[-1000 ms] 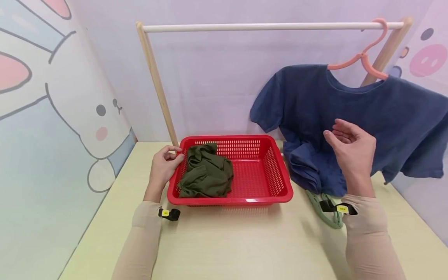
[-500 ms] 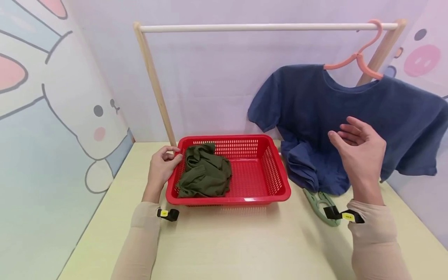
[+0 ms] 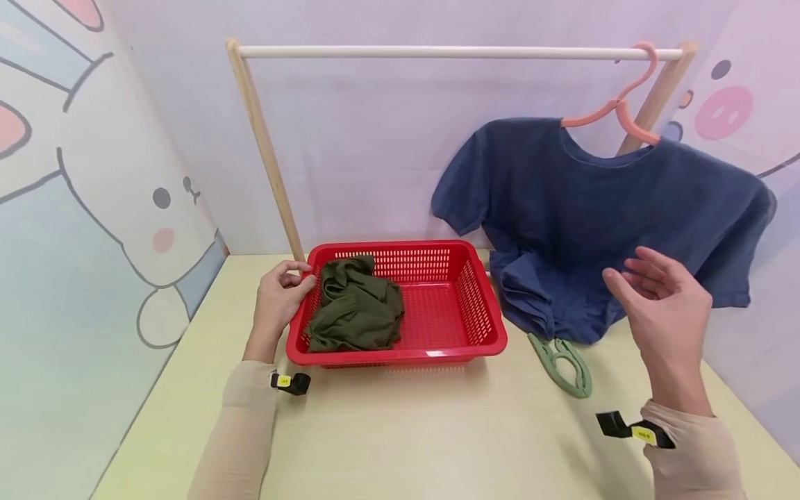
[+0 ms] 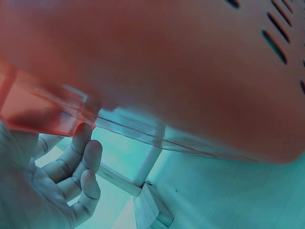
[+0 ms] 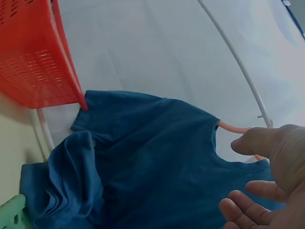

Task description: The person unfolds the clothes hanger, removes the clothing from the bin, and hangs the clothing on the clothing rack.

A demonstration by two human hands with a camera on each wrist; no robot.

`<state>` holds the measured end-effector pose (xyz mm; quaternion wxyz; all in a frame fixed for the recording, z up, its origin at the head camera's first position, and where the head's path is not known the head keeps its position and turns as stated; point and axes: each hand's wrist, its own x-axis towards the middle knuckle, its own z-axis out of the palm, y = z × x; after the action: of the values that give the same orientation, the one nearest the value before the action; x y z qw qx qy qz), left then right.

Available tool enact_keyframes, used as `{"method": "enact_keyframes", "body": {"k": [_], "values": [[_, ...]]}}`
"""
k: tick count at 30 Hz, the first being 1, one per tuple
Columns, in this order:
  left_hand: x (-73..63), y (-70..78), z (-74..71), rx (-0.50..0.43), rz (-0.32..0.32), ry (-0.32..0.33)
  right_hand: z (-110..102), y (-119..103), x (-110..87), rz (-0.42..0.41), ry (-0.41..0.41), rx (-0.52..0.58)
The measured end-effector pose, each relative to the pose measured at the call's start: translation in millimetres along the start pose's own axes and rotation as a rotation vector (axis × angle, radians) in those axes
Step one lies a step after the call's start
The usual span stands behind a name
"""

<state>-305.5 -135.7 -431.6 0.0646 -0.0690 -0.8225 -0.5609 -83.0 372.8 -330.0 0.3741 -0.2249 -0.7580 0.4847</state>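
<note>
A red plastic basket (image 3: 484, 319) stands on the table with a crumpled dark green garment (image 3: 359, 305) in its left half. At the basket's left rim is my left hand (image 3: 279, 295), thumb and forefinger pinching the edge. The left wrist view shows its other fingers (image 4: 90, 155) curled below the rim. My right hand (image 3: 669, 298) is in the air at the right, fingers loosely bent and holding nothing. Behind it a navy T-shirt (image 3: 600, 201) hangs on a pink hanger (image 3: 637, 128), its lower part bunched on the table. A green folding hanger (image 3: 571, 371) lies in front of the shirt.
A clothes rack with a white rail (image 3: 425, 52) and wooden posts (image 3: 265, 149) stands behind the basket. Walls with cartoon animals enclose the table (image 3: 400, 437) at the left, back and right.
My right hand has drawn back from the shirt, toward me and to the right, uncovering more of the green hanger. My left hand stays at the basket rim. The head view has turned slightly right.
</note>
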Motion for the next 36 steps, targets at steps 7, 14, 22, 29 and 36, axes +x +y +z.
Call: {"method": "enact_keyframes", "body": {"k": [7, 14, 22, 29, 36], "values": [[-0.9, 0.1, 0.8, 0.004, -0.009, -0.002, -4.4, 33.9, -17.1, 0.09, -0.035, -0.04], [-1.5, -0.6, 2.0, -0.01, -0.003, -0.002, -1.7, 62.7, -37.0, 0.158, -0.078, -0.083], [-0.4, -2.6, 2.1, -0.007, -0.007, 0.001, 1.5, 83.4, -52.4, 0.169, -0.129, -0.134], [1.2, -2.3, 2.5, -0.01, -0.012, -0.006, 4.7, 107.4, -62.4, 0.177, -0.204, -0.258], [1.5, -0.5, 1.4, -0.009, -0.018, 0.001, 16.2, 120.8, -65.9, 0.138, -0.29, -0.369]]}}
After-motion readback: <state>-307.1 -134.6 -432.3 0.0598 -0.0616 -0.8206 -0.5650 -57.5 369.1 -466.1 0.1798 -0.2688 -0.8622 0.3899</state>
